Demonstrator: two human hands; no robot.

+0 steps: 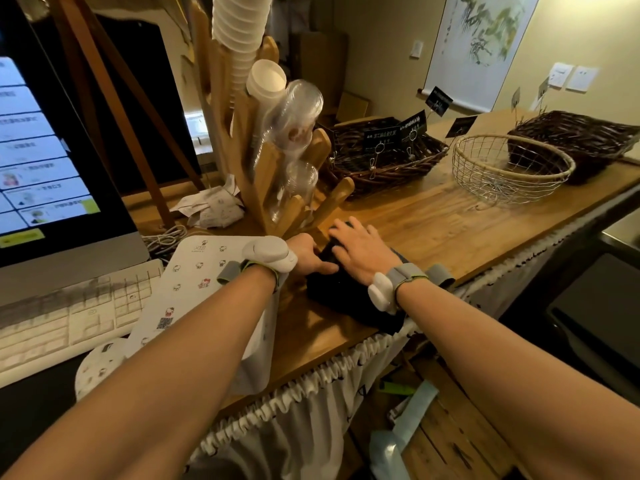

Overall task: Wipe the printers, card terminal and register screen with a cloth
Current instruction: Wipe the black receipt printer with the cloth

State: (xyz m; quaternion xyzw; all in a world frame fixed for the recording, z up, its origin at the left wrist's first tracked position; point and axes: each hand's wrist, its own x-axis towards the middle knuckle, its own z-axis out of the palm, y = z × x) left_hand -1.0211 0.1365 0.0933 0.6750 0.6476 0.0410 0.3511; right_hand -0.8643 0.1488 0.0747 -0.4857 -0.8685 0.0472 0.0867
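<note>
A black cloth (341, 296) lies bunched on the wooden counter (450, 230), one corner hanging over the front edge. My left hand (310, 254) pinches its left edge with thumb and fingers. My right hand (360, 251) rests flat on top of it, fingers spread. A white printer (194, 282) with cartoon stickers sits just left of my left wrist. The register screen (52, 150) stands lit at the far left, with a white keyboard (69, 317) below it. I cannot pick out a card terminal.
A wooden cup rack (263, 174) with paper and clear plastic cups stands right behind my hands. Crumpled receipts (211, 206) lie beside it. Two wicker baskets (384, 161) (585, 143) and a wire basket (509, 168) sit further right. A white frilled curtain (311, 393) hangs below the counter edge.
</note>
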